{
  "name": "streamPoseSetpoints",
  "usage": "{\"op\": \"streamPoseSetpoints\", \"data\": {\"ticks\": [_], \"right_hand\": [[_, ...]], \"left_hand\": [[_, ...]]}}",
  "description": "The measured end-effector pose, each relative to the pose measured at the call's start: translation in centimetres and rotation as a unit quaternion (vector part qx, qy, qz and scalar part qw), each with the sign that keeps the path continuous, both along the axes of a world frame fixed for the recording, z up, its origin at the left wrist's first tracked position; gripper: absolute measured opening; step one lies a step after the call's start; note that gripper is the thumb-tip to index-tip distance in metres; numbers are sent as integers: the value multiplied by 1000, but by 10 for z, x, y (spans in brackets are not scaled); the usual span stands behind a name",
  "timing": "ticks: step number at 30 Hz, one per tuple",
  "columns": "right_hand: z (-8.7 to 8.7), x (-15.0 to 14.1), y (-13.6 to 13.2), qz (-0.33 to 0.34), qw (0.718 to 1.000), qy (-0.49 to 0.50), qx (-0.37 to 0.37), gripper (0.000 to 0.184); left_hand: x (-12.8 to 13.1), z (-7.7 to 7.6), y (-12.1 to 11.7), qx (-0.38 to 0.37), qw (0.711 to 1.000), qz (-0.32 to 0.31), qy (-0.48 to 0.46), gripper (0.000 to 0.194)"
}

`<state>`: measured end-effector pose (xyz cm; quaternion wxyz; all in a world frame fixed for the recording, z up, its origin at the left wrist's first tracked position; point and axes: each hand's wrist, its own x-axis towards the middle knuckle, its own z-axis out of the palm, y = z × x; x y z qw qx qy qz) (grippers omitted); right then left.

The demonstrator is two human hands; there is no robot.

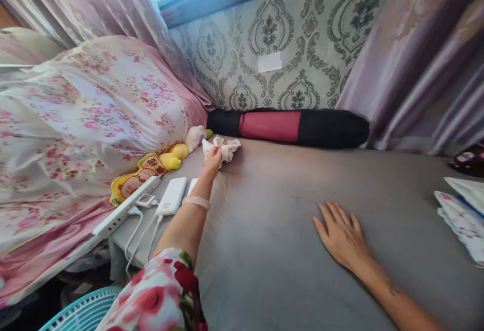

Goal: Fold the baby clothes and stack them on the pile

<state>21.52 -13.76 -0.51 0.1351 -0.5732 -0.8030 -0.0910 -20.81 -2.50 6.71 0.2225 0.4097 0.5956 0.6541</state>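
Observation:
At the far left of the grey sheet point(264, 205), my left hand point(214, 159) is closed on a crumpled white cloth point(228, 153) with a faint print. The cloth lies bunched on the sheet, and its exact kind is unclear. My right hand point(342, 238) rests flat on the sheet to the right, fingers spread, holding nothing. Beyond the cloth, a long black and red bag point(270, 127) lies along the wall. Just left of the cloth sits a small white plush toy point(195, 138).
A white power bank point(173, 196) and a power strip point(128, 207) with cables lie by my left forearm. Yellow plush toys point(172, 157) line the floral-covered bedding point(94, 94). Folded printed items point(461, 220) lie at the right edge. A turquoise basket point(85, 311) stands below left.

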Motion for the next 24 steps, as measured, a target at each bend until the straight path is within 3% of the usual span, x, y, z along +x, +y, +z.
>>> {"op": "streamPoseSetpoints", "data": {"ticks": [6,12,17,20,24], "right_hand": [[0,1,0,1,1000,-4,-11,59],[2,-1,-2,-6,999,8,-37,55],[18,1,4,14,996,37,-74,52],[31,-1,17,54,986,115,-105,55],[45,-9,38,102,967,225,-57,65]], "left_hand": [[87,-20,0,28,983,-130,-127,21],[157,-29,-17,10,945,-232,-231,27],[198,-26,-42,-23,916,-312,-250,30],[216,-21,-60,-43,901,-351,-251,31],[231,-14,-79,-71,877,-419,-226,34]]}}
